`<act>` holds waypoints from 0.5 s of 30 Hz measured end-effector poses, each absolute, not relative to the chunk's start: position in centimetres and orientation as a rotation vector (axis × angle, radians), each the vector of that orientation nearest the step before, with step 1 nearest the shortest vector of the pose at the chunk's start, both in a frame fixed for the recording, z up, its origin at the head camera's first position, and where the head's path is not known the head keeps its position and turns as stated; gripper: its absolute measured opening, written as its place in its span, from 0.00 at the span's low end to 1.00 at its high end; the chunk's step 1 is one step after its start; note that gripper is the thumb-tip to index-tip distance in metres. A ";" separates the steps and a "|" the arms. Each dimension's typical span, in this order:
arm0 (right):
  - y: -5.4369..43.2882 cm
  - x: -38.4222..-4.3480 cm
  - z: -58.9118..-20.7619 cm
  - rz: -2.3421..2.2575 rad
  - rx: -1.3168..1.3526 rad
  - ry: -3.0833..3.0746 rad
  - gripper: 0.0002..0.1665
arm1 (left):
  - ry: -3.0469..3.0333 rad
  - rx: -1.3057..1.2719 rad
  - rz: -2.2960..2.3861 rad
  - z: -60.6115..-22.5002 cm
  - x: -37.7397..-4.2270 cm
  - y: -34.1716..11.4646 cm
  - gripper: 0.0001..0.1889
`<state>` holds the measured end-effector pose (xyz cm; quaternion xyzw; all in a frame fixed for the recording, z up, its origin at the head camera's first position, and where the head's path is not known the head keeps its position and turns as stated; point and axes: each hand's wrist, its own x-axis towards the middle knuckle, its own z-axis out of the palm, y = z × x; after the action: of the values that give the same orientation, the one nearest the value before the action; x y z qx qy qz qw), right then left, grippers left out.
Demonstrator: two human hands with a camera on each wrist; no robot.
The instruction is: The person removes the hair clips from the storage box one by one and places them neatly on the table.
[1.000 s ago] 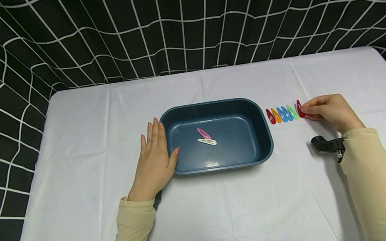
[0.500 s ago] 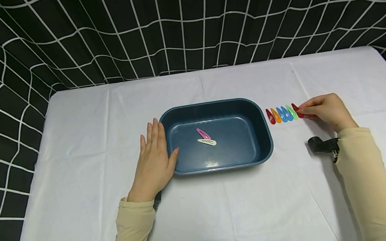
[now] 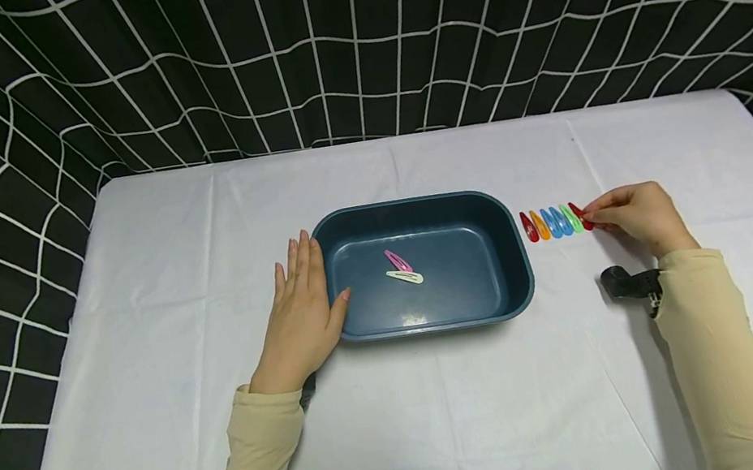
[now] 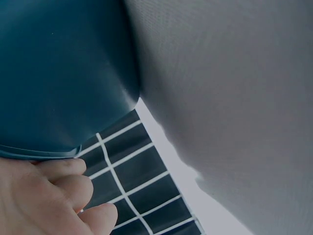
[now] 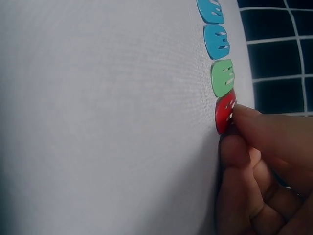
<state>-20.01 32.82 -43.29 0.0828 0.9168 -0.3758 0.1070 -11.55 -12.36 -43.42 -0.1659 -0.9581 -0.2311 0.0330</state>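
Note:
In the head view my left hand (image 3: 296, 319) lies along the left end of a dark blue plastic basin (image 3: 453, 280), fingers straight and thumb over its rim. A pink snap hair clip (image 3: 395, 260) and a white one (image 3: 405, 276) lie inside it. To the right of the basin is a row of several hair clips: red (image 3: 529, 227), orange (image 3: 540, 225), two blue, and green (image 3: 571, 218). At the row's right end my right hand (image 3: 640, 218) pinches another red hair clip (image 5: 225, 112) between thumb and finger, beside the green clip (image 5: 223, 78) on the cloth.
A white cloth (image 3: 407, 427) with fold creases covers the table. Behind and to the sides hangs a black curtain with white grid lines (image 3: 335, 44). A black wrist camera (image 3: 630, 282) sticks out from the right sleeve.
My right hand has moved slightly left with the red hair clip, bringing it down beside the green one at the row's end. My left hand and the basin look unmoved.

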 end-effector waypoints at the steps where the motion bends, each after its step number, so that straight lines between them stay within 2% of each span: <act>1: 32.8 -20.0 -43.3 -1.104 0.251 2.700 0.21 | -2.948 -0.511 -0.712 -43.4 -11.5 -12.4 0.38; 11: 32.8 -20.1 -43.2 -1.128 0.278 2.707 0.17 | -2.960 -0.500 -0.726 -43.3 -11.5 -12.4 0.38; 15: 32.9 -20.1 -43.2 -1.119 0.286 2.702 0.19 | -2.961 -0.501 -0.726 -43.3 -11.5 -12.3 0.38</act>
<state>-20.08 32.88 -43.22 0.0967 0.9148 -0.3788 0.1015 -11.51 -12.35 -43.31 -0.1621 -0.9580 -0.2350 0.0258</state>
